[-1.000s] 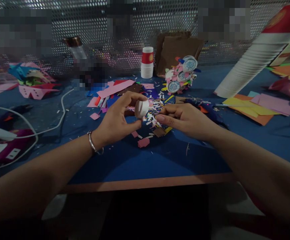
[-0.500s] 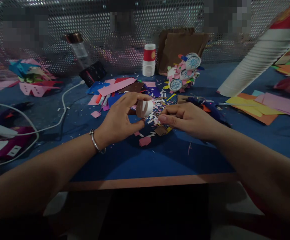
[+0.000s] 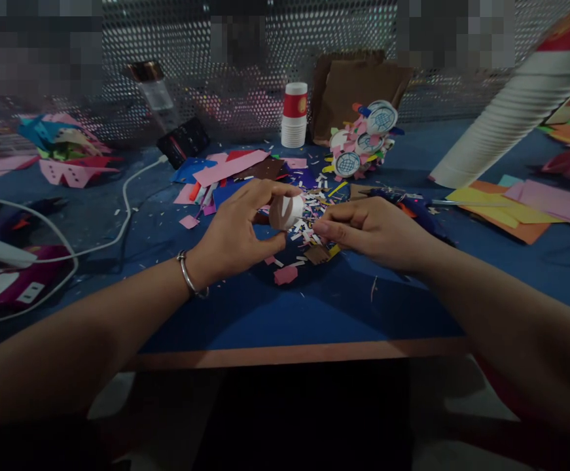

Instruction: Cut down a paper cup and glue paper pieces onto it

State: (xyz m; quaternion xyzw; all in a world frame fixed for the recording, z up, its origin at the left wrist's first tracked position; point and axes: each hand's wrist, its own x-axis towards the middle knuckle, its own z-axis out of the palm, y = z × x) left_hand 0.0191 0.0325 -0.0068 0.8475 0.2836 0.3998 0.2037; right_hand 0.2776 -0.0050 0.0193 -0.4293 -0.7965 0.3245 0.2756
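Observation:
Between the thumb and fingers of my left hand (image 3: 235,229) is a short, round white paper piece (image 3: 288,212), which looks like a cut-down paper cup; its round face is turned partly toward me. My right hand (image 3: 380,230) is closed in a pinch just to the right of it, apart from it. Whatever those fingertips hold, if anything, is hidden. Paper scraps (image 3: 308,233) in white, pink, yellow and brown lie behind and below both hands. A pink scrap (image 3: 285,275) is nearest the front.
A long leaning stack of paper cups (image 3: 500,118) stands at right, a shorter cup stack (image 3: 294,116) at the back. Beside that are a decorated paper-disc model (image 3: 360,140) and cardboard (image 3: 363,91). A white cable (image 3: 125,203) crosses the left. Coloured sheets (image 3: 505,209) lie right.
The view has shifted very slightly. My left hand still holds the white paper piece, its round face turned a little; my right hand keeps its pinch beside it.

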